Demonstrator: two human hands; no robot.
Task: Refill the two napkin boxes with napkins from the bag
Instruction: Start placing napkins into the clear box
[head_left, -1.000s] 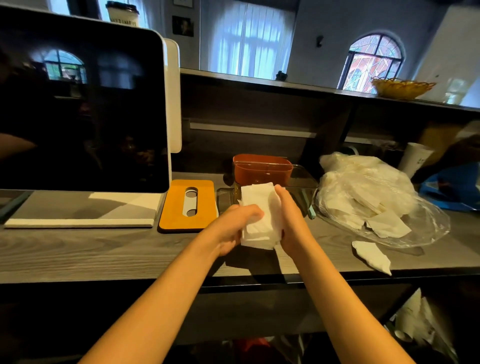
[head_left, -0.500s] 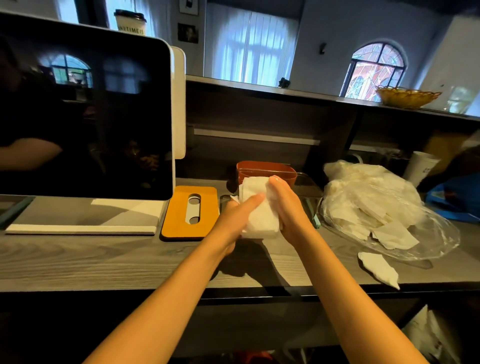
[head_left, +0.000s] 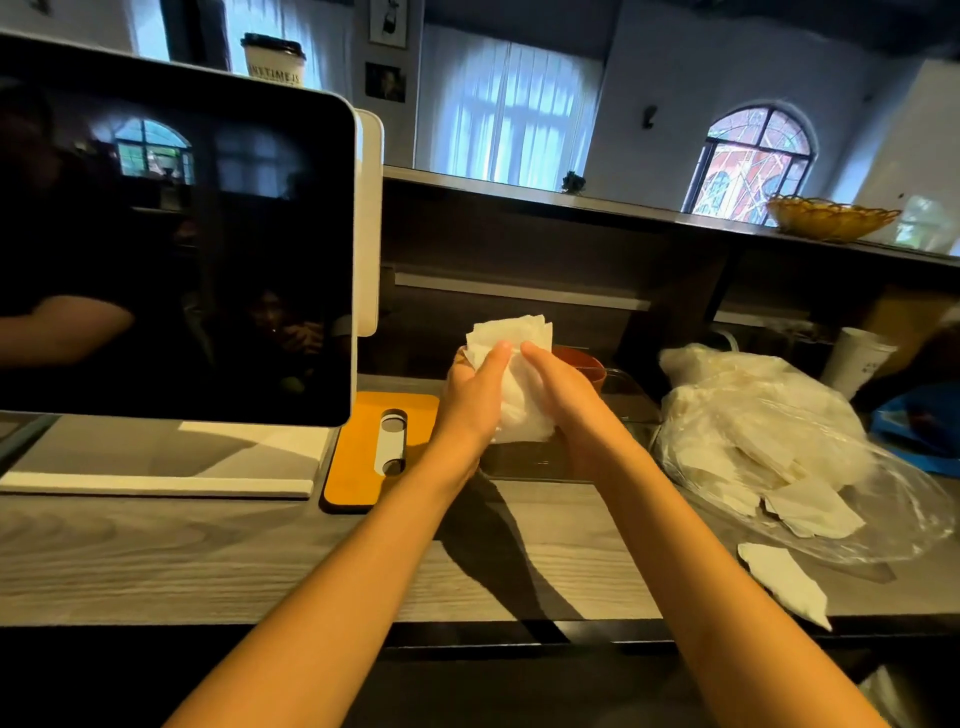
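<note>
While both forearms reach out over the worktop (head_left: 156, 561), the left hand (head_left: 470, 400) and right hand (head_left: 563, 400) press a stack of napkins (head_left: 511, 384) between them — fingers wrapped around its sides, held upright above the clear box (head_left: 618, 410). Soft, light and loose, the sheets will likely fan or slip, so squeezing the flat faces near the middle seems wise. Beside it lies the orange lid (head_left: 363, 457); further right, the bag (head_left: 769, 441) of napkins.
</note>
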